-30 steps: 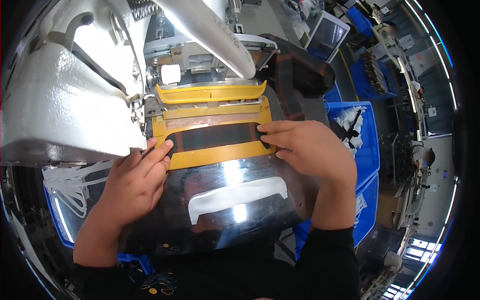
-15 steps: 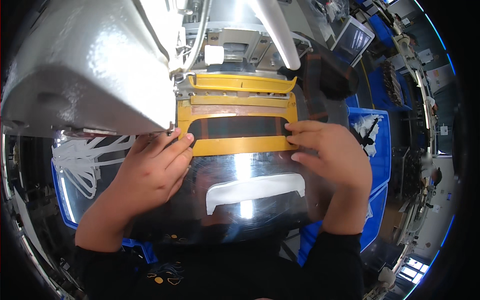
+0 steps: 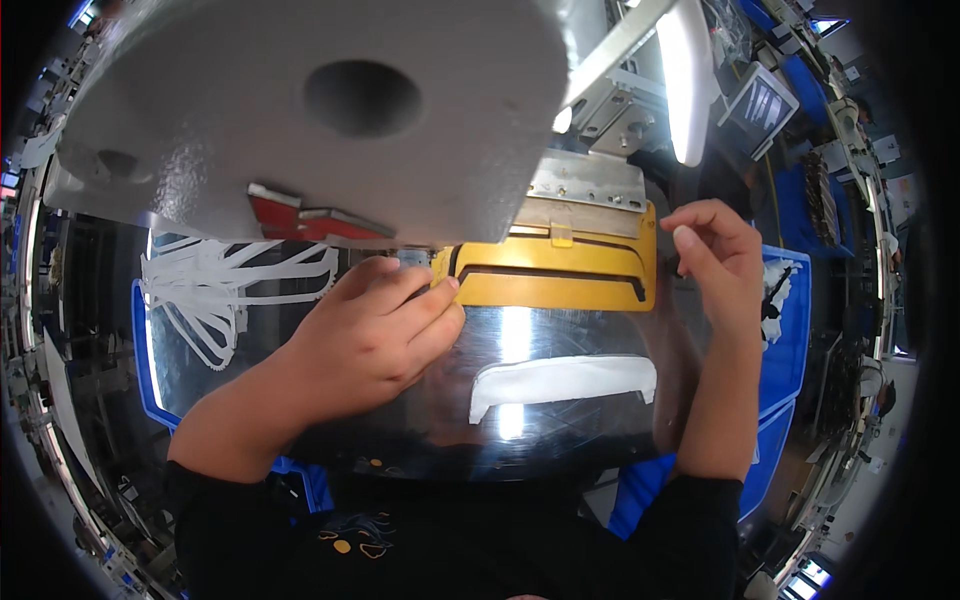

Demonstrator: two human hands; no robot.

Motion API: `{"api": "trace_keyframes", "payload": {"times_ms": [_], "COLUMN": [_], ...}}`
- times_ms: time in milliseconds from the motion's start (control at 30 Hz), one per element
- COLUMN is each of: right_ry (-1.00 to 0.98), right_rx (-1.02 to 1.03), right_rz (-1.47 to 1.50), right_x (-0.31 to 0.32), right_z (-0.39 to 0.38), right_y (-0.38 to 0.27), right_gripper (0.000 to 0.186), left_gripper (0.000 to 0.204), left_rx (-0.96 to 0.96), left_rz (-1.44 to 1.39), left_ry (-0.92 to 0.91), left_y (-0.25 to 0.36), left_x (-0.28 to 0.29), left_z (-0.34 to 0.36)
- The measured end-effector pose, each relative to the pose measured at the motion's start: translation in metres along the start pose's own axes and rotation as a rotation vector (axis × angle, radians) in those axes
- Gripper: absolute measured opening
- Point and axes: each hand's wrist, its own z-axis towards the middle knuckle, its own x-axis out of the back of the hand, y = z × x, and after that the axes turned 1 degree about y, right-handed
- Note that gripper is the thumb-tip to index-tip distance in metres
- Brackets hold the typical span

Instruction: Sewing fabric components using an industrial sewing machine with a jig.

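A yellow sewing template point(image 3: 545, 290) lies flat on the shiny dark machine table, its hinged yellow flap point(image 3: 560, 262) folded down. Narrow dark slots show around the flap's edge. At the template's left end my left hand point(image 3: 385, 325) has its fingertips pressed on the corner, fingers close together and thumb hidden. Clear of the right end, my right hand point(image 3: 722, 255) is raised with loosely bent fingers and nothing visible in them. Nearer to me lies a white curved fabric piece point(image 3: 563, 384) with short turned-down ends.
The large grey machine head point(image 3: 300, 130) overhangs the template's far left. A metal bracket point(image 3: 590, 183) joins the template's far edge. White strips point(image 3: 240, 275) lie at left. Blue bins point(image 3: 790, 350) stand at right, and a tablet-like screen point(image 3: 760, 108) is at far right.
The yellow flap has come down over the opening where dark plaid cloth showed. My right hand has lifted off the template's right end; my left stays at its left end. The view has shifted.
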Motion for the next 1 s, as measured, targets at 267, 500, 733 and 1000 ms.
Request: {"api": "trace_keyframes", "payload": {"times_ms": [267, 500, 733, 1000], "right_ry": [-0.544, -0.594, -0.595, -0.585], "right_rx": [0.255, 0.308, 0.397, 0.421], "right_rz": [-0.63, -0.749, -0.669, -0.658], "right_x": [-0.007, -0.024, -0.056, -0.062], "right_z": [-0.006, -0.012, -0.013, -0.013], "right_y": [-0.04, -0.044, -0.033, -0.032], "right_gripper": [0.025, 0.028, 0.034, 0.033], "left_gripper": [0.028, 0.043, 0.064, 0.076], "left_rx": [-0.007, 0.005, 0.064, 0.128], "left_rz": [-0.013, -0.072, -0.048, -0.11], "left_ry": [0.034, 0.044, -0.028, -0.069], "left_y": [-0.002, 0.001, 0.003, 0.007], "left_x": [0.0, 0.0, 0.002, 0.007], "left_z": [0.003, 0.002, 0.001, 0.0]}}
